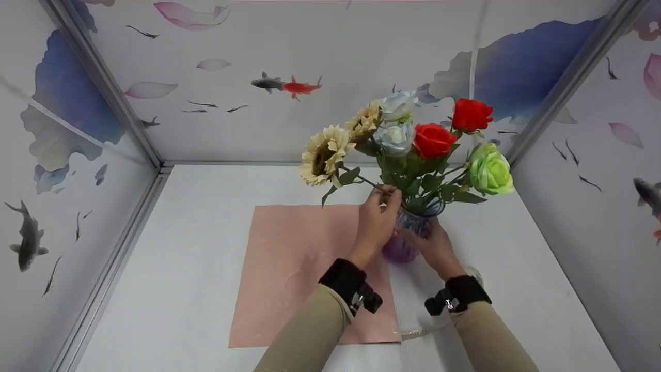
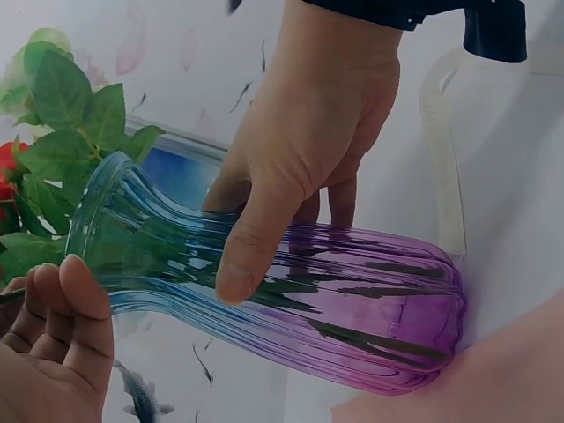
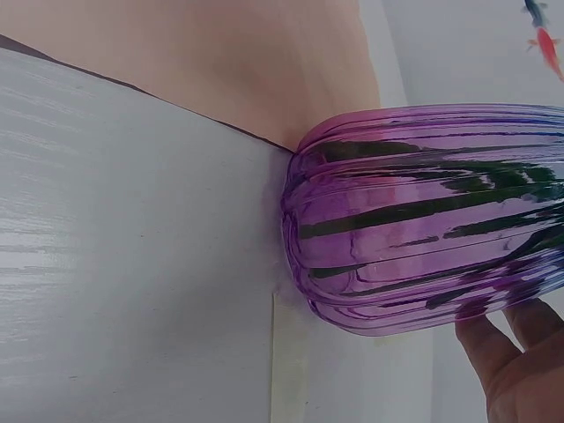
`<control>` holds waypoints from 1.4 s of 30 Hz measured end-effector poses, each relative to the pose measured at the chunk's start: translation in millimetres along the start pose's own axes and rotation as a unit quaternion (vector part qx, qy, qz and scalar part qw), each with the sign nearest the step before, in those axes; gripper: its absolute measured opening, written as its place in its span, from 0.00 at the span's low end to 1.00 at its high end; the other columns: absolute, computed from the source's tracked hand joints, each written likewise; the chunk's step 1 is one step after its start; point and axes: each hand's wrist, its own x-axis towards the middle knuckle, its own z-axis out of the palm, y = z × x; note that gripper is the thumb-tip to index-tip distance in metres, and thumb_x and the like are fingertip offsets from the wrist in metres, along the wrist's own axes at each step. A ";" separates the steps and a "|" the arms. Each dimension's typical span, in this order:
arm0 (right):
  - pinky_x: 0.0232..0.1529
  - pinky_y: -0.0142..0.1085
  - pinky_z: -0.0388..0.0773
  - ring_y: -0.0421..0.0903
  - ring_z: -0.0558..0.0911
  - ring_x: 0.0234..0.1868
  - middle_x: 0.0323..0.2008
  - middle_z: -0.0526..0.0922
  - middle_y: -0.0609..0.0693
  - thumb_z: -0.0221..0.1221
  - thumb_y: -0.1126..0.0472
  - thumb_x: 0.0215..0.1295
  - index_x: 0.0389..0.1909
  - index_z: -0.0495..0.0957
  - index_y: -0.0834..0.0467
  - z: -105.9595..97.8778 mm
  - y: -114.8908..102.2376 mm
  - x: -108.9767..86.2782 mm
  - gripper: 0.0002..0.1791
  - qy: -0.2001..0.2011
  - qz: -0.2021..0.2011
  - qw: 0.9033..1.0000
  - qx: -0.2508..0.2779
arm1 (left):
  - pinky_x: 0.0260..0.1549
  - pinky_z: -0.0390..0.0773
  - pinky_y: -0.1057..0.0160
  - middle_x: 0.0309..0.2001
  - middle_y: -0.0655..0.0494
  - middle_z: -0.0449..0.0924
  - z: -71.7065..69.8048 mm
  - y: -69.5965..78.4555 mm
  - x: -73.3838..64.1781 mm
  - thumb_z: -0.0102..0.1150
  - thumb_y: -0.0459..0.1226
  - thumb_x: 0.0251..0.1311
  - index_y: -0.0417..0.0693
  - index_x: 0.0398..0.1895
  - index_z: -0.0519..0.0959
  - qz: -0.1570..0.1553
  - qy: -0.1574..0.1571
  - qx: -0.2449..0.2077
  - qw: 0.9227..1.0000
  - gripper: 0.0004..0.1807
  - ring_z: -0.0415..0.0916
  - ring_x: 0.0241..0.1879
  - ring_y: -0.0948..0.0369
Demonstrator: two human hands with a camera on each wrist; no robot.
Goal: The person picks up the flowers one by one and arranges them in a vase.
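Note:
A ribbed glass vase [image 2: 370, 300], blue at the neck and purple at the base, stands at the pink sheet's right edge. My right hand [image 1: 438, 247] grips its side, thumb across the near face in the left wrist view. Fingers of my left hand [image 1: 376, 219] pinch the stem of a cream sunflower [image 1: 324, 156] beside the vase's rim. Red roses [image 1: 435, 139], pale blue roses [image 1: 395, 138], a green rose [image 1: 489, 169] and another sunflower [image 1: 364, 122] fan out above. Dark stem ends [image 3: 370, 218] show through the purple glass.
The pink sheet [image 1: 299, 274] lies flat on the white table [image 1: 191, 217]. A pale measuring tape [image 1: 419, 332] runs from the sheet's lower right corner toward the right wrist, with a roundish pale object [image 1: 474, 274] partly behind that wrist. Printed panels wall the table in.

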 end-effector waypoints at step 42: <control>0.73 0.55 0.62 0.61 0.63 0.75 0.74 0.64 0.67 0.68 0.33 0.60 0.78 0.51 0.60 -1.3 -0.9 -0.6 0.58 -0.006 0.014 1.000 -0.007 | 0.28 0.74 0.65 0.26 0.59 0.80 -15.7 10.0 1.0 0.60 0.47 0.73 0.50 0.43 0.86 0.038 0.073 0.036 0.996 0.12 0.70 0.16 0.65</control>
